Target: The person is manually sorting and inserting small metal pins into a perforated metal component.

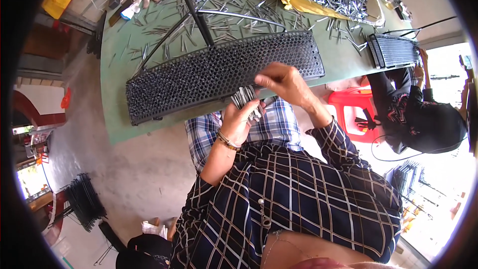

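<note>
My left hand (pixel 238 119) is closed around a bundle of metal pins (pixel 245 96) just below the perforated black tray (pixel 209 72), whose long axis runs left-right, while my right hand (pixel 281 82), fingers pinched together at its near edge, is closer.

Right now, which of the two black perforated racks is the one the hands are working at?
The long black perforated rack at the near table edge, with the right hand on it. The other rack sits far right, by another person.
</note>
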